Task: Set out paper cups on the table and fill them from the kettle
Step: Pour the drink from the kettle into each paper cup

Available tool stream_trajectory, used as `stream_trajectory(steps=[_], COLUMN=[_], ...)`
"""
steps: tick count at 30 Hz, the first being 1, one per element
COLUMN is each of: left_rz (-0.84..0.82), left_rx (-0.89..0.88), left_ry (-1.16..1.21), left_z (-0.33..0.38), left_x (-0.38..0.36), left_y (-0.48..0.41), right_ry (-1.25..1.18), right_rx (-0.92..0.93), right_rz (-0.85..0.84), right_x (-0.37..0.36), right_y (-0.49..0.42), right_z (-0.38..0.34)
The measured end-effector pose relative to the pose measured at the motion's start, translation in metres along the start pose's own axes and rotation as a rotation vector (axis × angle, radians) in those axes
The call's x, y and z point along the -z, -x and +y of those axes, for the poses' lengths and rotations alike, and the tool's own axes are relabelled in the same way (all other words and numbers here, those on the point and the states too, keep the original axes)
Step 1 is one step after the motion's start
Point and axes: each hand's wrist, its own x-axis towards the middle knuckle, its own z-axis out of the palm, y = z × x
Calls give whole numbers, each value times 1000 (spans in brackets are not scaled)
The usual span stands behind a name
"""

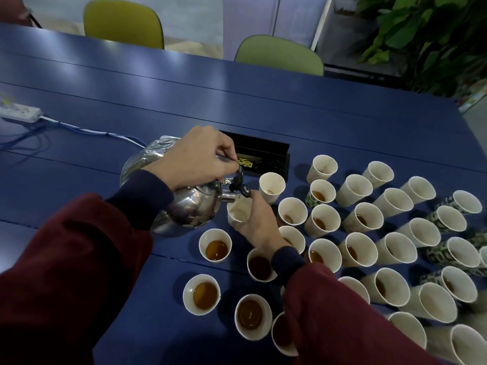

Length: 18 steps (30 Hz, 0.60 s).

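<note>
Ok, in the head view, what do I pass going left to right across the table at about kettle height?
Power strip → kettle → cup under the spout → plain cup beside it → green-patterned cup with tea → patterned cups at the right edge.

Dim room, ceiling-light glare on the blue table (184, 83), edges bowed and soft.

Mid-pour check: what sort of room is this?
Likely an office meeting room: a long blue table with a built-in cable box, green chairs along it, and a power strip.
</note>
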Motion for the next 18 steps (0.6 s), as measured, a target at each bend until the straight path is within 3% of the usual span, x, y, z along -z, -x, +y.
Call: stream_trajectory(steps=[4,11,18], left_rz=[-21,-34,-61], left_rx=[-35,-70,-134], left_ry=[-12,-15,-88], left_z=[8,15,18], left_x=[2,2,1], left_y=[-2,0,0], right_ry=[23,-209,-230], right_rx=[65,-1,-27], right_rz=[17,53,44], right_x=[-3,6,5], right_y=[-6,-1,2], right_z=[-3,-2,3])
